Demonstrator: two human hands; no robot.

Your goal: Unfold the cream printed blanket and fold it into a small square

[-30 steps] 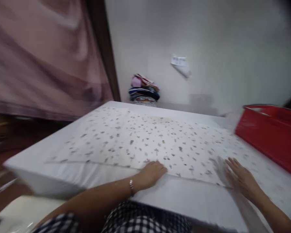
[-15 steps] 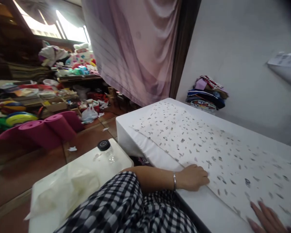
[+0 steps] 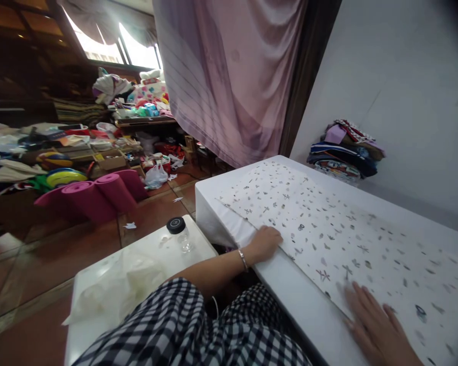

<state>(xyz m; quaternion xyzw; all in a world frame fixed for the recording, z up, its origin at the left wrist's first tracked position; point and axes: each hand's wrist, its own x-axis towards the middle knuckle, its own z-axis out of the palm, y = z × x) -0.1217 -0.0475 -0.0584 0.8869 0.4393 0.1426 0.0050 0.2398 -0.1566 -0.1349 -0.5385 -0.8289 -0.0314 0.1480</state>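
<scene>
A white fabric (image 3: 320, 223) printed with small grey and brown leaf and dragonfly shapes lies spread over the white-topped table (image 3: 290, 284). At the fabric's near edge, my left hand (image 3: 265, 243) has its fingers curled in on the cloth; the fingertips are hidden. A silver bracelet (image 3: 242, 259) circles that wrist. Nearer to me and to the right, my right hand (image 3: 377, 325) rests flat on the fabric with its fingers spread, slightly blurred.
A low white table (image 3: 84, 284) on the left bears a clear jar with a black lid (image 3: 176, 225) and a crumpled translucent bag (image 3: 125, 290). Folded cloths (image 3: 345, 147) are stacked by the wall. Pink rolled mats (image 3: 99, 195) stand on the tiled floor before cluttered boxes.
My left hand has slid along the fabric's near edge toward the far end. My right hand has moved the same way and shows more fully. The view has turned left.
</scene>
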